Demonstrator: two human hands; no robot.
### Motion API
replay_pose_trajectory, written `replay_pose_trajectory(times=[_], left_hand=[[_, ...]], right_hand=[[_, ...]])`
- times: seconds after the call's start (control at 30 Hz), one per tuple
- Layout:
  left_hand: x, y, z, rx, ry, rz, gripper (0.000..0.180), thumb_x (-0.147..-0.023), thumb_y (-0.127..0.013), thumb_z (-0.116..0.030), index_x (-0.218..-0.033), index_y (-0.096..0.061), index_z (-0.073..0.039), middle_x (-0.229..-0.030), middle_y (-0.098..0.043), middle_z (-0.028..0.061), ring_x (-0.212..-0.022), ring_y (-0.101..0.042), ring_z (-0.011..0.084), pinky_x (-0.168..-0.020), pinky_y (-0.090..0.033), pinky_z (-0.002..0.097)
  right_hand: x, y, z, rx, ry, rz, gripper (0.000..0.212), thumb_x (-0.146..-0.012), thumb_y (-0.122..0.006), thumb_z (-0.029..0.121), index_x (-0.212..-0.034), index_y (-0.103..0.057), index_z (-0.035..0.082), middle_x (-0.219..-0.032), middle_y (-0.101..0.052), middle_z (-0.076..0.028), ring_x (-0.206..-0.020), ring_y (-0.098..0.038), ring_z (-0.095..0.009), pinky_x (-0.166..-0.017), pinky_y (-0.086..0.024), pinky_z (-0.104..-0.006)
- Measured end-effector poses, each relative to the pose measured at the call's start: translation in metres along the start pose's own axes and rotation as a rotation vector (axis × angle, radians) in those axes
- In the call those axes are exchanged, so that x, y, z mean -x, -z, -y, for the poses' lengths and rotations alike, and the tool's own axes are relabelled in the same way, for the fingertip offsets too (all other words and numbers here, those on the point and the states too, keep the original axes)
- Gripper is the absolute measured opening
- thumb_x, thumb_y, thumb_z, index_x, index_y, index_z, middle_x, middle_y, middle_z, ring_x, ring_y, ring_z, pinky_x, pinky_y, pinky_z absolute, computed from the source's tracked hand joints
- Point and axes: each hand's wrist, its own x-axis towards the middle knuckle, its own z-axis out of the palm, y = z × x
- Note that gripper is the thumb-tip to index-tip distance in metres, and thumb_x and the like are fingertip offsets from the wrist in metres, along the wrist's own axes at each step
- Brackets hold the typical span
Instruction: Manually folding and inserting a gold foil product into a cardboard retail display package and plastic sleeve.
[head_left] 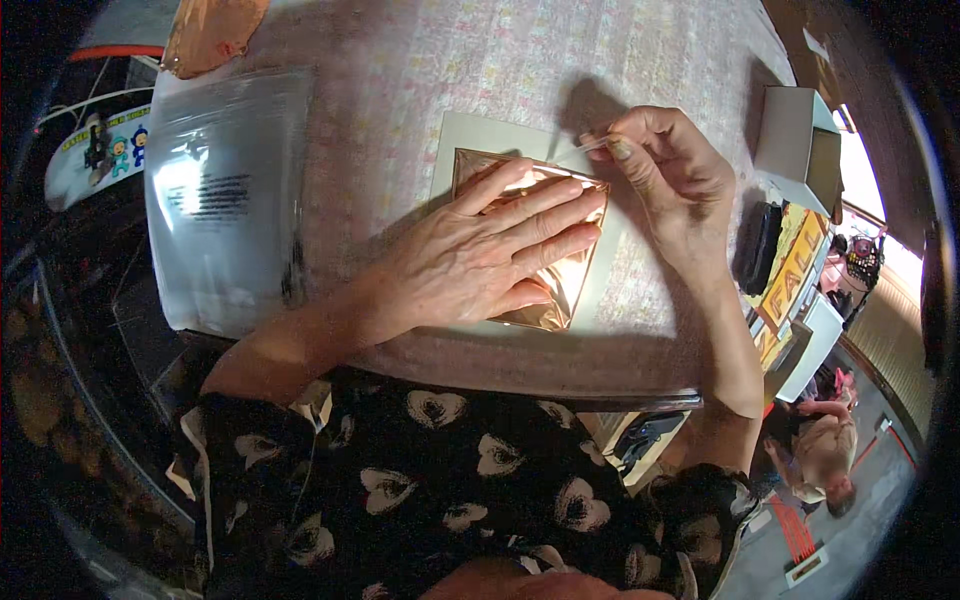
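My left hand (pixel 490 240) lies flat, fingers stretched out, across a shiny copper-coloured foil sheet (pixel 575 295). Beneath the foil is a cream card (pixel 482 130), whose border shows around it. My right hand (pixel 680 185) is at the foil's far right corner, thumb and forefinger pinched on a thin clear strip (pixel 582 150). That strip runs left from the fingertips along the foil's far edge; its kind is hard to tell. The left palm and fingers hide much of the foil.
Clear plastic sleeves (pixel 230 200) lie at the table's left, with a copper-brown sheet (pixel 213 40) beyond them. An open white box (pixel 795 140) and a dark object (pixel 760 248) stand along the right edge. The table has a patterned cloth (pixel 390 95). Another person (pixel 825 450) is at lower right.
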Motion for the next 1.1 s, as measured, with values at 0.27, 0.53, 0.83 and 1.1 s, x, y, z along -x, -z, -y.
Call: replay_pose_trajectory(times=[0.27, 0.53, 0.83, 1.1], left_hand=[[0.001, 0.002, 0.000, 0.002, -0.001, 0.000, 0.073, -0.086, -0.068, -0.053, -0.147, -0.054, -0.017, -0.164, -0.038, 0.0030, -0.149, -0.036, 0.0231, -0.124, -0.022, 0.0516], [0.001, -0.004, 0.000, -0.013, 0.068, -0.028, 0.066, -0.086, -0.063, -0.063, -0.143, -0.059, -0.030, -0.159, -0.044, -0.0064, -0.150, -0.031, 0.0219, -0.125, -0.009, 0.0625], [0.000, -0.002, 0.001, -0.041, 0.062, -0.012, 0.066, -0.090, -0.058, -0.066, -0.146, -0.056, -0.031, -0.161, -0.041, -0.0068, -0.151, -0.029, 0.0227, -0.124, -0.009, 0.0636], [0.003, -0.001, 0.000, -0.080, 0.065, 0.030, 0.066, -0.092, -0.056, -0.066, -0.148, -0.054, -0.032, -0.162, -0.039, -0.0067, -0.153, -0.027, 0.0244, -0.124, -0.011, 0.0637]], right_hand=[[-0.006, 0.004, -0.003, -0.077, -0.081, 0.019, 0.016, -0.100, -0.063, 0.000, -0.115, -0.063, -0.006, -0.106, -0.073, -0.014, -0.096, -0.070, -0.016, -0.086, -0.058, -0.0276], [-0.024, 0.012, 0.000, 0.040, -0.187, 0.128, 0.013, -0.101, -0.064, 0.006, -0.111, -0.065, -0.002, -0.095, -0.075, -0.012, -0.074, -0.066, -0.010, -0.069, -0.055, -0.0221], [-0.040, 0.008, 0.009, 0.149, -0.368, 0.115, 0.008, -0.098, -0.069, 0.007, -0.099, -0.070, -0.001, -0.087, -0.076, -0.011, -0.058, -0.063, -0.009, -0.056, -0.051, -0.0216], [-0.027, 0.011, 0.006, 0.041, -0.402, 0.006, 0.010, -0.096, -0.072, 0.008, -0.097, -0.071, -0.002, -0.086, -0.076, -0.013, -0.058, -0.065, -0.009, -0.053, -0.051, -0.0221]])
